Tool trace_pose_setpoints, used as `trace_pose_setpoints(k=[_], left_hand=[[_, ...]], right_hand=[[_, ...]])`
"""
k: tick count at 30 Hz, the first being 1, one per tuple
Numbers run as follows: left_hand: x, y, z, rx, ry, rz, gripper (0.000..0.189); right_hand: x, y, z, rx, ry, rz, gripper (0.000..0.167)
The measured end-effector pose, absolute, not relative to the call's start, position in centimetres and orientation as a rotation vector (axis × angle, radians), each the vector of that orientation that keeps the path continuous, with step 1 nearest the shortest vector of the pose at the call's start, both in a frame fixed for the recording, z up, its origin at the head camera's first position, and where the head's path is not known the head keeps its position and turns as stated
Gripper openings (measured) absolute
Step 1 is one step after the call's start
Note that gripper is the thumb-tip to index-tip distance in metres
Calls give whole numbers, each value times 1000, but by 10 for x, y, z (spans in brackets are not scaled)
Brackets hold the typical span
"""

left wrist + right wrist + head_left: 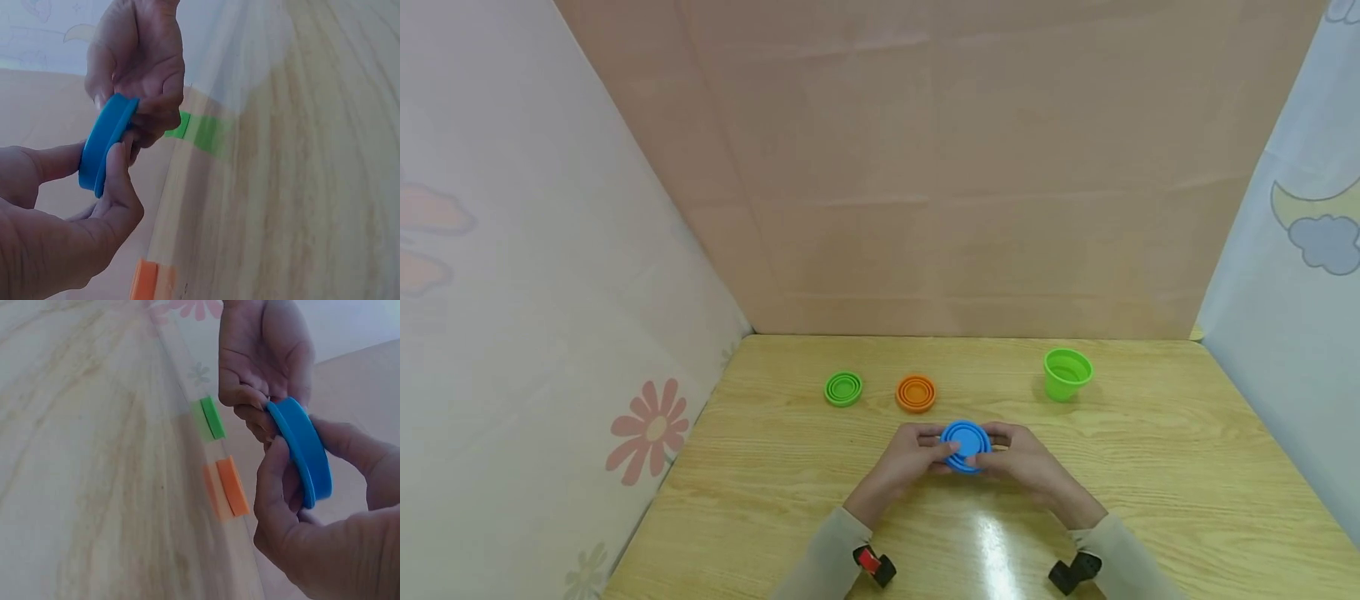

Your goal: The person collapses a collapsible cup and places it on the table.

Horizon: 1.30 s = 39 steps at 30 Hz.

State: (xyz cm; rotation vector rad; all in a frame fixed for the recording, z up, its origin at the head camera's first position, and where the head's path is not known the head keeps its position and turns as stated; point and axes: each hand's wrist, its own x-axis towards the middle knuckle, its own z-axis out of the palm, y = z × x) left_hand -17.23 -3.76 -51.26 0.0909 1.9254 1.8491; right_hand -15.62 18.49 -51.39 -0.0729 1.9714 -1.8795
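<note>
Between both hands is a blue collapsible cup (966, 437), folded flat into rings and raised over the table. My left hand (907, 457) pinches its left edge, thumb on the ringed face. On the opposite edge my right hand (1028, 460) grips it the same way. The left wrist view shows the flattened blue cup (100, 147) edge-on, tilted, with fingertips on its rim and thumbs on its other side. From the right wrist, the cup's smooth blue side wall (312, 453) shows between the two hands.
Beyond the hands, a flattened green collapsible cup (843, 389) and a flattened orange one (915, 393) lie on the wooden table (760, 500). An expanded green cup (1066, 375) stands upright at the back right. Fabric walls (940, 183) enclose the back and sides.
</note>
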Motion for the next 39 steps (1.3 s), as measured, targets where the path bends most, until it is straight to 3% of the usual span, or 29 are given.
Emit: trace_pose_setpoints(k=[5, 17, 39], left_hand=[[-176, -43, -512, 109, 1886, 1852, 44], [-179, -49, -514, 98, 1858, 1833, 42], [-182, -51, -510, 87, 1751, 1872, 39]], right_hand=[[-160, 193, -514, -151, 1843, -1930, 69], [-163, 200, -517, -136, 1776, -1962, 52], [-163, 201, -508, -245, 1795, -1946, 59]])
